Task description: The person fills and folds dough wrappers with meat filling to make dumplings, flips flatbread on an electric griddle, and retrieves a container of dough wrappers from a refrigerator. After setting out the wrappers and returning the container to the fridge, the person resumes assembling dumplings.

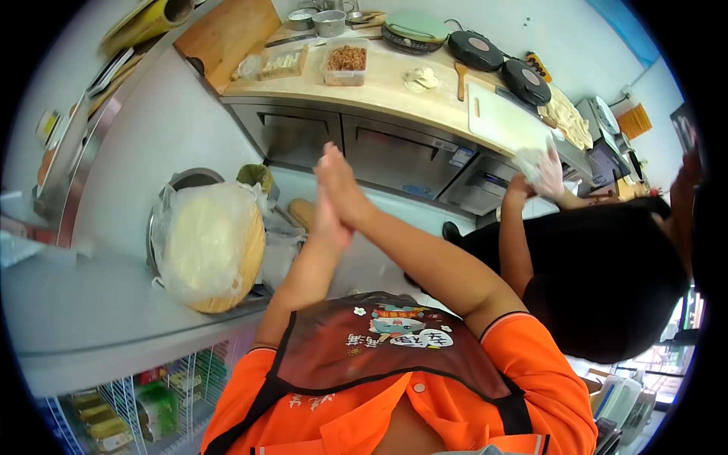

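My left hand and my right hand press palm to palm in front of my apron. Their fingers are stretched out, and I see nothing held between them. Left of the hands, a pale mass of what looks like dough lies under clear plastic, over a round wooden board. Beyond my fingertips is the worktop, carrying a plastic tub of brown crumbly filling and a small pale piece of dough.
A co-worker in black stands on the right, with a plastic-gloved hand near a white cutting board. Round black electric griddles, a wooden spatula and a sheet of dough occupy the worktop. Steel drawers are below.
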A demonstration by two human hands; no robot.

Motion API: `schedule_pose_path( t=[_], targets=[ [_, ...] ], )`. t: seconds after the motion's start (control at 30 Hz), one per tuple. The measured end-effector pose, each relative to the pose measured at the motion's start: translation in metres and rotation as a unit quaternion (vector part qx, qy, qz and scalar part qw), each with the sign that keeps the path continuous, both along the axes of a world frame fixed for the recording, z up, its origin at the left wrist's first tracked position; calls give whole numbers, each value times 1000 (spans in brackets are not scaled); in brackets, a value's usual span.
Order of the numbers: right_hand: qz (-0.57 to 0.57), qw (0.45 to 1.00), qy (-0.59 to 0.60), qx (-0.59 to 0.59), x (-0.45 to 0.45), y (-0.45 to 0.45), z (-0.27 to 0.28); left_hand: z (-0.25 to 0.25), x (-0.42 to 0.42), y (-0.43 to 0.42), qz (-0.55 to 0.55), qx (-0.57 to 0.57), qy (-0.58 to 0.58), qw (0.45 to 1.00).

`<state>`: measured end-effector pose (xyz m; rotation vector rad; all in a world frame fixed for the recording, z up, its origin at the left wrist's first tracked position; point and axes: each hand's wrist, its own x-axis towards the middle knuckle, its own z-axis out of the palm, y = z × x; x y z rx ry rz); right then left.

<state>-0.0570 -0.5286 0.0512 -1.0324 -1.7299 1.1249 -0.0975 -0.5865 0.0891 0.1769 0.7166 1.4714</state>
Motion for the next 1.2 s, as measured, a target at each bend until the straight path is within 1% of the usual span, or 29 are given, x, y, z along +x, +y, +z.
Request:
schedule_pose_path(
  t=[0.03,0.07,0.1,0.13,0.2,0.27,0.33,0.37,0.4,0.43,0.47,0.5,0.53,0.57,0.6,0.63,0.67,0.7,0.73,0.77,0.8,0.83,0.87,0.93,1.0,1.03,1.07,1.13,1.2],
  targets=[
    [13,999,-30,16,-15,7,-7,-33,-22,22,21,26,-6,999],
    [73,994,-59,57,-25,5,-7,-95,-57,43,43,52,-12,998],
    [113,986,-87,84,-25,18,-4,-106,-71,63,53,44,-12,998],
    [152,975,-112,113,-24,31,-1,-100,-81,81,63,35,-12,997],
    [183,959,-165,141,-4,88,3,-85,-85,125,47,-52,-2,998],
    [214,941,-210,155,23,138,2,-99,-93,134,-45,150,-53,986],
    [244,918,-258,178,53,191,6,-4,-78,156,-23,80,-157,984],
    [225,951,-208,38,63,213,4,24,-68,166,21,145,-33,989],
    [200,962,-150,-107,67,228,-1,38,-59,177,62,203,93,973],
    [169,950,-88,-248,68,243,-8,34,-48,199,87,195,333,918],
    [124,928,65,-345,49,236,-18,26,-37,220,111,178,551,808],
    [140,912,148,-355,36,234,-16,-10,-34,235,62,182,672,715],
    [155,890,233,-361,25,233,-5,-56,-36,247,12,183,777,603],
    [174,861,313,-362,19,239,3,-83,-44,257,37,182,798,573],
    [216,848,305,-376,37,255,5,-93,-54,270,0,69,832,550],
    [259,833,292,-392,79,278,4,-102,-63,282,-36,-48,852,520],
    [309,815,274,-406,115,300,3,-105,-71,289,-66,-170,856,484],
    [270,860,237,-363,136,321,-9,-93,-77,296,-95,-216,845,480],
    [139,924,65,-350,164,337,-4,-102,-92,309,-60,-179,817,545],
    [30,967,-26,-252,191,354,-21,-119,-113,328,-26,-139,784,605],
    [-54,981,-97,-156,222,376,-58,-132,-131,352,10,-93,745,661],
    [-127,962,-231,-71,248,391,-72,-141,-146,378,18,-81,752,654],
    [-196,944,-253,-80,266,397,-78,-148,-158,404,25,-68,759,648],
    [-236,894,-381,-7,294,418,-93,-153,-166,451,23,-53,771,635],
    [-252,846,-468,-38,304,440,-93,-153,-175,492,3,-50,785,618],
    [-283,835,-471,-26,301,449,-93,-157,-177,511,8,-51,808,587],
    [-317,822,-473,-14,298,459,-93,-158,-184,527,-21,-51,798,600],
    [-326,792,-513,-61,297,481,-104,-154,-185,558,-88,-42,773,626],
    [-324,754,-560,-113,295,500,-109,-191,-204,599,-83,10,826,557]
  ],
)
